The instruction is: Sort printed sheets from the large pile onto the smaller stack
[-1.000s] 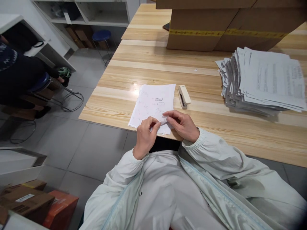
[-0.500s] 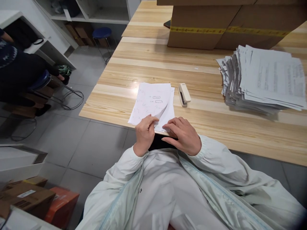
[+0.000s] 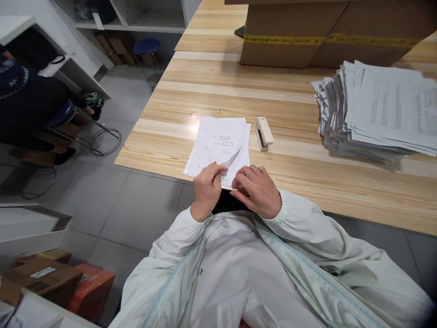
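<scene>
A small set of white printed sheets (image 3: pixel 218 143) lies at the near edge of the wooden table (image 3: pixel 300 136). My left hand (image 3: pixel 206 189) pinches the near corner of the top sheet and curls it upward. My right hand (image 3: pixel 256 191) rests on the near right corner of the sheets below, fingers pressed on the paper. A cream stapler (image 3: pixel 264 132) lies just to the right of the sheets, apart from both hands.
A tall fanned stack of printed papers (image 3: pixel 378 114) sits at the right. Large cardboard boxes (image 3: pixel 327 34) with yellow tape stand at the back. A seated person in dark clothes (image 3: pixel 23 105) is at the left. More boxes (image 3: pixel 51 282) are on the floor.
The top sheet's near corner has been lifted and curled up by my left hand. My right hand slid back to the near right corner of the lower sheets.
</scene>
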